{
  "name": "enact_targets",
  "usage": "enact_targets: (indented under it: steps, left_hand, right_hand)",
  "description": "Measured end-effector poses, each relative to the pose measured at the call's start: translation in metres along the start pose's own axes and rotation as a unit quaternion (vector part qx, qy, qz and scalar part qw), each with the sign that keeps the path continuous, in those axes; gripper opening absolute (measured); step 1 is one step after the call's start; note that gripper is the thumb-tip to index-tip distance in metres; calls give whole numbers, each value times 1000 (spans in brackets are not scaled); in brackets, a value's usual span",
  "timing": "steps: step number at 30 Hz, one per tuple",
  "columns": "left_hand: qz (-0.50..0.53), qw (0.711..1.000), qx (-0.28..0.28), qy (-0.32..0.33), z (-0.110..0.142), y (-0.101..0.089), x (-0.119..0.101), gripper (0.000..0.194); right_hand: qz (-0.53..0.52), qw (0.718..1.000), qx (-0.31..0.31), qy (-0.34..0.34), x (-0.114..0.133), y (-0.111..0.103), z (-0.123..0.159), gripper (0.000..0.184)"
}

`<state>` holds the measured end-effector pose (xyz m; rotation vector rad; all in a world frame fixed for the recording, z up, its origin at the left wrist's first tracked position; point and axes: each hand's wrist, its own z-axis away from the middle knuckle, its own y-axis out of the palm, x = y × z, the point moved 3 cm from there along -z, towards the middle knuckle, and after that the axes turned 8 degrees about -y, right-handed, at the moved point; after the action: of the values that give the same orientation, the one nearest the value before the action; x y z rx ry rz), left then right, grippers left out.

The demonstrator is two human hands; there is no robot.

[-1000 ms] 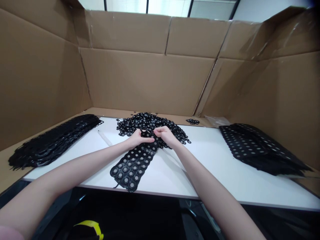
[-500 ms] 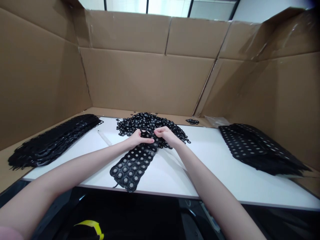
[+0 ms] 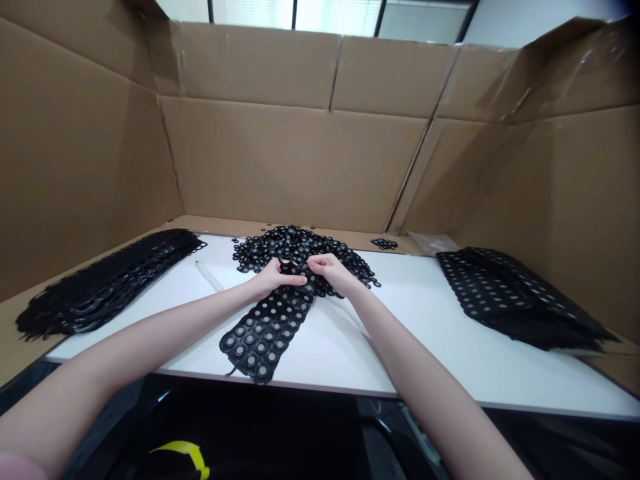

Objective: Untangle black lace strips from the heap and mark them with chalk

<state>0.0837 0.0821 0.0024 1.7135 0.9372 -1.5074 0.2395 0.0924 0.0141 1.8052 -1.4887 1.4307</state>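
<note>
A black rubber sheet of moulded rings (image 3: 260, 335), its round holes showing pale, slants across the white table with its near end by the front edge. My left hand (image 3: 279, 277) grips the far end of this sheet, thumb stretched along it. At the same end my right hand (image 3: 325, 267) is closed in a pinch at the sheet's edge; whether a loose ring is between the fingertips is too small to see. Just behind both hands lies a heap of loose black rings (image 3: 295, 241).
Stacked black rubber strips (image 3: 115, 283) lie at the left, and a pile of perforated black sheets (image 3: 515, 293) at the right. A white pen-like stick (image 3: 209, 275) rests left of the heap. Several rings (image 3: 385, 244) sit apart at the back. Cardboard walls (image 3: 290, 160) enclose the table.
Both hands have hardly moved, with only a slight shift at the fingertips on the sheet's far end. The sheet and the heap stay in place.
</note>
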Motion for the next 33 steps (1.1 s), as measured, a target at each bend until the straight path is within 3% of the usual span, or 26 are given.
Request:
enact_targets:
  steps: [6, 13, 21, 29, 32, 33]
  left_hand:
    - [11, 1000, -6, 3, -3, -2, 2, 25]
    - [11, 1000, -1, 5, -1, -1, -1, 23]
    - [17, 1000, -16, -2, -3, -1, 0, 26]
    - [-4, 1000, -17, -16, -1, 2, 2, 26]
    - [-15, 1000, -7, -13, 0, 1, 4, 26]
    - [-21, 1000, -8, -12, 0, 1, 4, 26]
  right_hand:
    - [20, 1000, -23, -4, 2, -3, 1, 36]
    - [130, 987, -49, -76, 12, -6, 1, 35]
    - [119, 983, -130, -53, 9, -5, -5, 31]
    - [140, 957, -252, -44, -3, -37, -7, 26]
    - [152, 915, -371, -34, -14, -63, 0, 29]
    - [173, 907, -383, -32, -17, -68, 2, 30]
